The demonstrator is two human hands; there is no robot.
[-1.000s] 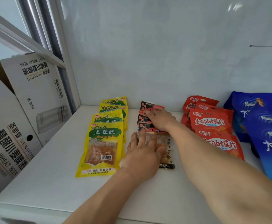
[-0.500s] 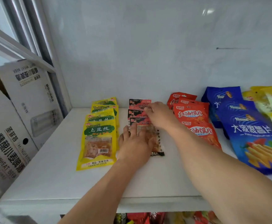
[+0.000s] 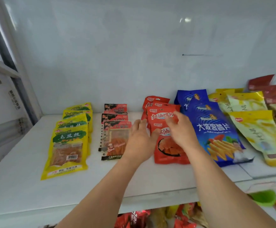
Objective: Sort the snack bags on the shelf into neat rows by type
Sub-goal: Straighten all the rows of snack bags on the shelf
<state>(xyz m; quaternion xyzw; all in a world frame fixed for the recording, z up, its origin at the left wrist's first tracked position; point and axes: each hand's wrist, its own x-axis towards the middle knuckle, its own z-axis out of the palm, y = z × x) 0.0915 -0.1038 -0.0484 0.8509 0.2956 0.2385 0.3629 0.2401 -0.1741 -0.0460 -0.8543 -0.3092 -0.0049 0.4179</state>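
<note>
On the white shelf [image 3: 27, 178] lie rows of snack bags: yellow-green bags [image 3: 67, 142] at left, black-and-red bags [image 3: 115, 129] beside them, orange-red bags [image 3: 168, 150] in the middle, blue chip bags [image 3: 216, 129] and pale yellow bags [image 3: 257, 129] to the right. My left hand [image 3: 140, 140] lies with straight fingers at the left edge of the orange-red row. My right hand [image 3: 181, 130] rests over the orange-red bags, fingers relaxed and spread on the front ones.
Dark red packets [image 3: 270, 92] lie at the far right back. A white cardboard box [image 3: 1, 112] stands left of the shelf. More snack bags [image 3: 158, 216] fill the shelf below. A green object [image 3: 263, 197] sits at lower right.
Both hands left the black-and-red row and moved right to the orange-red bags. The view has swung right, showing more bags at the right.
</note>
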